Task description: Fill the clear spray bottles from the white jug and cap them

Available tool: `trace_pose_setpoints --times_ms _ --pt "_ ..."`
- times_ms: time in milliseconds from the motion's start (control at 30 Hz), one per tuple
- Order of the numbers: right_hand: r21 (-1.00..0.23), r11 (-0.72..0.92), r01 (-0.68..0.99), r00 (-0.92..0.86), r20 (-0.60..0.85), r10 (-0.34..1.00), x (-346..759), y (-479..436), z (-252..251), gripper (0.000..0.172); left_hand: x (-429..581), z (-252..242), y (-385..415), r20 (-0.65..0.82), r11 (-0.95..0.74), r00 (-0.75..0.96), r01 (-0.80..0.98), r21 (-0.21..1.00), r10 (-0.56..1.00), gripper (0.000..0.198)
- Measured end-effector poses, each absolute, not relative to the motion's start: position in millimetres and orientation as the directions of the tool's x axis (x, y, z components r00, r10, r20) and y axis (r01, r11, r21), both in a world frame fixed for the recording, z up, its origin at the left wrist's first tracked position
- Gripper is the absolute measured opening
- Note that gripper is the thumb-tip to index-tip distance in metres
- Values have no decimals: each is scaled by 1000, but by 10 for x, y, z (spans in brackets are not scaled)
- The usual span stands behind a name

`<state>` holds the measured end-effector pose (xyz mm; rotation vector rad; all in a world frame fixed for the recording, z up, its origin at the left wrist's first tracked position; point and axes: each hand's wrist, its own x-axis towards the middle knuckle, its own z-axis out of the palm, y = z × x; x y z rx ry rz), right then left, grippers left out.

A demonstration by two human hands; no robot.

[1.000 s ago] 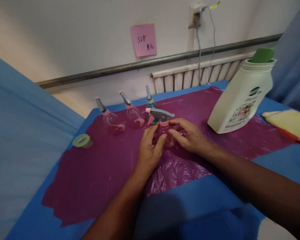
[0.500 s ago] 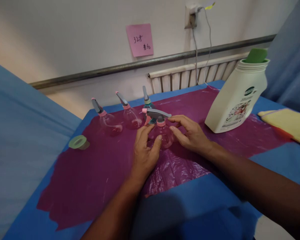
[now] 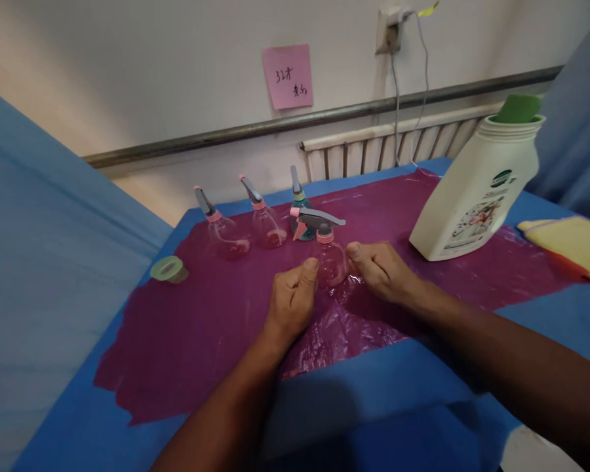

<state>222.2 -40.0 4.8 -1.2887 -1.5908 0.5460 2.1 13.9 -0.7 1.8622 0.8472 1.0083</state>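
A clear spray bottle point(image 3: 332, 267) with a pink collar and a grey and pink trigger head stands upright between my hands. My left hand point(image 3: 292, 298) is closed in a loose fist at its left side, thumb on top. On its right side my right hand point(image 3: 386, 270) is also curled into a fist, thumb close to the bottle wall. I see nothing held in either fist. Behind are two similar clear bottles, the left one point(image 3: 225, 237) and the middle one point(image 3: 269, 228), plus a teal spray bottle point(image 3: 303, 232), partly hidden by the front bottle's trigger.
Purple plastic sheeting point(image 3: 201, 341) covers much of the blue table point(image 3: 398, 383). A pale green cup-like cap point(image 3: 170, 269) lies at left. A large white jug point(image 3: 472, 196) holding a green piece stands at right, near a yellow cloth point(image 3: 570, 246). A cable point(image 3: 425, 65) hangs from the wall socket.
My fingers have come off the front spray bottle and curled into fists on either side of it. The whole view has shifted slightly; the bottles stand where they were.
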Motion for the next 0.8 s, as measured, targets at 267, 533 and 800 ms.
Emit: trace_pose_setpoints --times_ms 267,533,800 --pt "-943 119 311 -35 113 993 2147 -382 83 91 54 107 47 -8 -71 551 121 990 834 92" --pt "-953 80 291 -67 63 996 2156 -386 52 92 51 94 50 -88 -4 549 165 986 831 95" --pt "-957 84 277 -72 66 995 2170 -369 -6 94 65 71 33 -67 -41 565 177 983 822 97"
